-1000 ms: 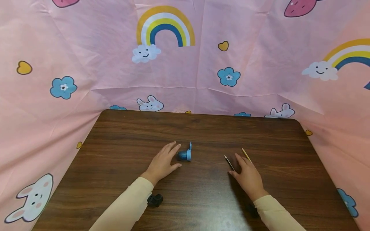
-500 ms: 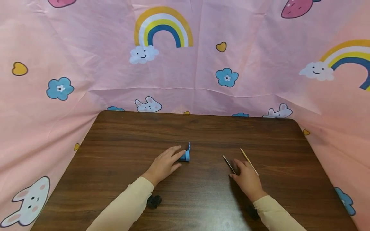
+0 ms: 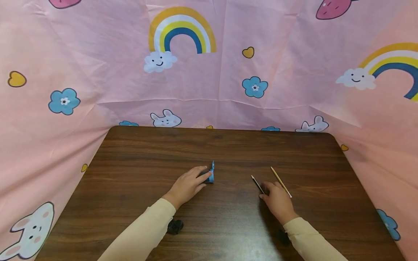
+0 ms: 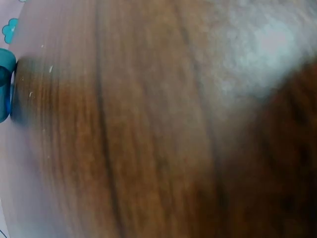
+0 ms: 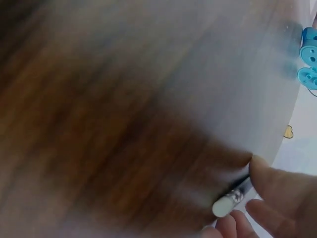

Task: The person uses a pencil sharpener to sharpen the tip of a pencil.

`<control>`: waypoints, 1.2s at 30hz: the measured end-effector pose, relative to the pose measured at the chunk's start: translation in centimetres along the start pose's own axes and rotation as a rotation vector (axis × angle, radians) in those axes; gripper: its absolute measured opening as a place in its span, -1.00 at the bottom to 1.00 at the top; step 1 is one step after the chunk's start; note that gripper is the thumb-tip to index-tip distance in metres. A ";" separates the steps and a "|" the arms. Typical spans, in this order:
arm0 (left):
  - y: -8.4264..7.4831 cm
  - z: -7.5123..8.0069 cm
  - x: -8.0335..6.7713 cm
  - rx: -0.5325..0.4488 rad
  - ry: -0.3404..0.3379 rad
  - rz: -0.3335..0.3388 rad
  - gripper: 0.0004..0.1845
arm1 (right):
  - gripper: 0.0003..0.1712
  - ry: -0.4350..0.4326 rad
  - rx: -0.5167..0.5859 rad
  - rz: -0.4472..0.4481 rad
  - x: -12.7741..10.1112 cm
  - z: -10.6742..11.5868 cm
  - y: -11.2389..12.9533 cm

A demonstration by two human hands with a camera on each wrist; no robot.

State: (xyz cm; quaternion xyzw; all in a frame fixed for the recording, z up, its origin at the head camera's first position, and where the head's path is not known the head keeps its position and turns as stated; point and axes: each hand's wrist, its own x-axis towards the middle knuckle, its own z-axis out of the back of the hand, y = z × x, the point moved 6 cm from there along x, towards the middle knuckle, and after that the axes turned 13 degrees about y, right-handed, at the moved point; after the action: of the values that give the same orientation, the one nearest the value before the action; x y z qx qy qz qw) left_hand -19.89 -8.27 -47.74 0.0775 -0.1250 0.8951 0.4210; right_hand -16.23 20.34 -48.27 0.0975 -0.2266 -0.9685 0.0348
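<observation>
Left hand: a bare left hand (image 3: 187,183) in a cream sleeve (image 3: 140,230) reaches over the sharpener, fingers extended across it; I cannot tell whether they grip.
Blue pencil sharpener: the pencil sharpener (image 3: 211,177) lies on its side on the table, partly under those fingers, holed end facing right, hinged lid open.
Dark pencil: the dark pencil (image 3: 257,183) points away and leftward, white end near the wrist camera.
Right hand: the right hand (image 3: 279,201) pinches the dark pencil between thumb and curled fingers.
Yellow pencil: the yellow pencil (image 3: 281,182) lies just beyond.
Full width: brown wood-grain table (image 3: 228,217); pink cloth (image 3: 117,54) with 2 rainbows behind.
</observation>
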 end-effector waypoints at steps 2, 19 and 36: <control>0.0 -0.1 0.0 0.002 0.002 -0.009 -0.45 | -0.56 0.013 -0.004 -0.014 0.0 0.0 0.0; -0.1 -0.6 0.1 -0.010 0.015 -0.044 -0.48 | -0.83 0.104 -0.007 -0.044 1.5 -0.1 -0.3; -0.1 -0.7 0.4 -0.060 0.010 -0.005 -0.47 | -0.93 0.063 -0.071 -0.004 1.3 0.3 0.1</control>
State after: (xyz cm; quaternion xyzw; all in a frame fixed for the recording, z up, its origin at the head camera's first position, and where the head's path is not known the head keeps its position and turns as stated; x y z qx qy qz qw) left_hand -20.10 -7.65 -48.31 0.0608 -0.1494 0.8902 0.4261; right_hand -17.58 20.26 -48.15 0.1272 -0.1906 -0.9724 0.0433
